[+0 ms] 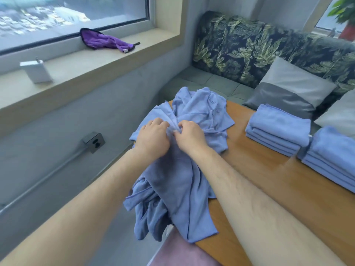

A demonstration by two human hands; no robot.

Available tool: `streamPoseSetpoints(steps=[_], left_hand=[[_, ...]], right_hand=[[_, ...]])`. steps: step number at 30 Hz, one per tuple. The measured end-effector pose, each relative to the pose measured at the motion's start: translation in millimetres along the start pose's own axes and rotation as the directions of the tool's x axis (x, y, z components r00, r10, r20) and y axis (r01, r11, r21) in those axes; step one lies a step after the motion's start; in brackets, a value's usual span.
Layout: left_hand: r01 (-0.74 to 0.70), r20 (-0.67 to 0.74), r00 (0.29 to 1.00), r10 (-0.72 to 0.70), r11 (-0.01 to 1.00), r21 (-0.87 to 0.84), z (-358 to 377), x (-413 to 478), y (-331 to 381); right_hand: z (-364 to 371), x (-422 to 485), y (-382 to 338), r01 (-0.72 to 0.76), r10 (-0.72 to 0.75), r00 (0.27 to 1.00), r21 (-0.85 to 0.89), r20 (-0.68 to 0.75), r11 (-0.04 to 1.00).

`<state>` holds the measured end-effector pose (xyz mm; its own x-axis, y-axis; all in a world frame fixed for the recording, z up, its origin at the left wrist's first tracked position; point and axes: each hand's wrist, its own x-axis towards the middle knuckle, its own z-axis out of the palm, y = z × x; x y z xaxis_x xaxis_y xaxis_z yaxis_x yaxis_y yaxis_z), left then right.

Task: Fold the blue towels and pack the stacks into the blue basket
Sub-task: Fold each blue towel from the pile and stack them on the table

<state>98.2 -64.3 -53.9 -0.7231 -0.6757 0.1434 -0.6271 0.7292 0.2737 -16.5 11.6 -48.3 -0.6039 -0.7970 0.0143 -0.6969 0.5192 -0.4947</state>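
A heap of crumpled blue towels [201,112] lies on the left end of the wooden table [255,169], with part of it hanging over the near left edge. My left hand [151,137] and my right hand [189,134] sit close together on top of the heap, each pinching a fold of one blue towel. Two stacks of folded blue towels stand on the right: one stack [278,129] further back and another stack [330,160] at the right edge. No blue basket is in view.
A leaf-patterned sofa [249,48] with a grey cushion [288,91] runs behind the table. On the window sill [86,64] to the left lie a purple cloth [104,41] and a small white box [36,71]. A wall socket [94,142] sits low on the grey wall.
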Motion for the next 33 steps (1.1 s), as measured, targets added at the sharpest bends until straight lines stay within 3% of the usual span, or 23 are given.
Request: streamPoseSetpoints(steps=[4,7,13,22,30,33], left_hand=[[-0.001,-0.035,0.999,-0.002,0.995,-0.099,-2.5,-1.8,-3.6],[-0.020,-0.058,0.998,0.009,0.982,-0.187,-9.1,-0.2,10.2],[-0.177,-0.158,0.978,0.137,0.943,-0.281,-18.4,2.5,62.6],[-0.465,-0.151,0.884,0.442,0.802,-0.376,-12.5,-23.5,208.9],[-0.533,0.052,0.745,0.665,0.641,-0.552,56.3,-75.9,342.0],[-0.529,0.011,0.747,0.665,0.604,-0.597,82.3,-91.1,355.6]], right_hand=[[-3.8,-1.3,-3.2,-0.011,0.012,1.000,0.057,-0.016,0.998],[-17.0,-9.0,1.5,-0.010,0.023,0.998,0.210,-0.057,0.978],[-67.0,-38.7,37.4,0.001,0.113,0.964,0.429,-0.239,0.903],[-142.3,-142.0,148.5,-0.050,0.349,0.819,0.549,-0.455,0.834],[-155.1,-272.6,255.1,-0.226,0.612,0.641,0.648,-0.463,0.727],[-147.3,-308.3,284.8,-0.319,0.703,0.581,0.679,-0.410,0.660]])
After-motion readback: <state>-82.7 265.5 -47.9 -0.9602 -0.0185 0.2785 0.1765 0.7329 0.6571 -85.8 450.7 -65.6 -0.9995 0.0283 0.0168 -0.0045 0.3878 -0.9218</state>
